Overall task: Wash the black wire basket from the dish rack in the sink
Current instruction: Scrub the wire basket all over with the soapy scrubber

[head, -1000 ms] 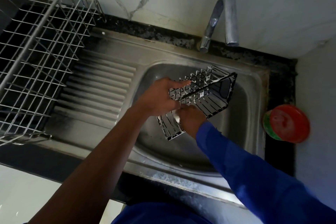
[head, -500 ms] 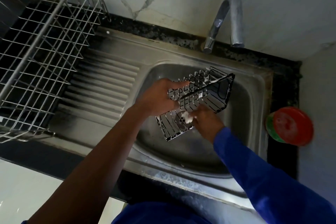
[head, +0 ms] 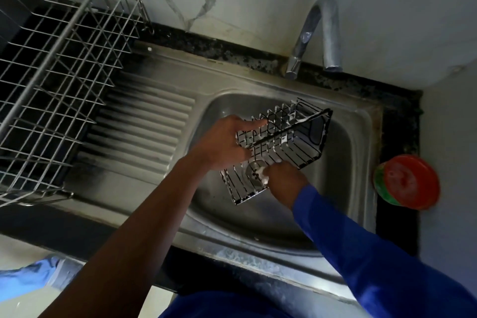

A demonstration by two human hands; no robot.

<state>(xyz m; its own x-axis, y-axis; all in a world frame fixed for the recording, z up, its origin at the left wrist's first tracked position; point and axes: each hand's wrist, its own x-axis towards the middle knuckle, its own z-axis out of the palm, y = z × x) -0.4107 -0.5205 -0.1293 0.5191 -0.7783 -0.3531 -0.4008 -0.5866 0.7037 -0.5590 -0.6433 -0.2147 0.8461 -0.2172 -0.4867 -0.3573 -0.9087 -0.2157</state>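
Observation:
The black wire basket is tilted on its side above the steel sink bowl, streaked with white foam. My left hand grips its left end, index finger stretched along the wires. My right hand, in a blue sleeve, presses against the basket's lower side with its fingers closed around something small, white and foamy; what it is I cannot tell. The sink drain shows through the wires next to that hand. No water runs from the tap.
A chrome wire dish rack stands at the left beside the ribbed drainboard. A red-lidded green tub sits on the dark counter right of the sink. The white wall runs behind the tap.
My right hand has slid from the basket's near end toward its middle underside and back a little, rubbing foam along the wires. My left hand has kept its grip.

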